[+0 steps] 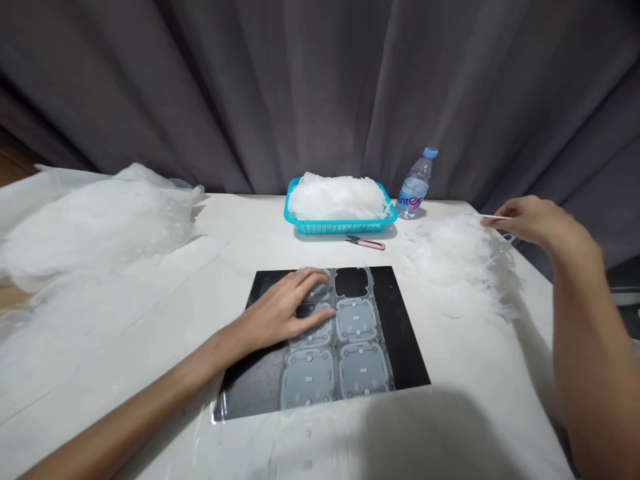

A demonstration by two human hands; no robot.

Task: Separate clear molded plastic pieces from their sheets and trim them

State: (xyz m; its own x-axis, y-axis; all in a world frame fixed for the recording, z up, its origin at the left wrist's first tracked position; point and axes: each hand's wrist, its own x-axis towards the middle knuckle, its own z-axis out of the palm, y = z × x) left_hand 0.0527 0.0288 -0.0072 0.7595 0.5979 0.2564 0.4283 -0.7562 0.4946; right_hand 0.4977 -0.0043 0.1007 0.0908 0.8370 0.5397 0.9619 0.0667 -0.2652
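Observation:
A black mat (405,333) lies on the white table, and on it rests a clear plastic sheet of rounded square pieces (350,347). My left hand (287,310) lies flat on the upper left part of this sheet, fingers spread. One cell at the top right of the sheet shows bare black. My right hand (533,223) is lifted over a heap of thin clear scraps (463,257) at the right, pinching a thin pale strip (495,218) between its fingertips.
A turquoise basket (340,227) full of clear plastic pieces stands at the back centre. Small pink-handled scissors (367,243) lie in front of it, and a water bottle (415,183) stands beside it. Crumpled clear plastic sheeting (95,220) covers the left. A dark curtain hangs behind.

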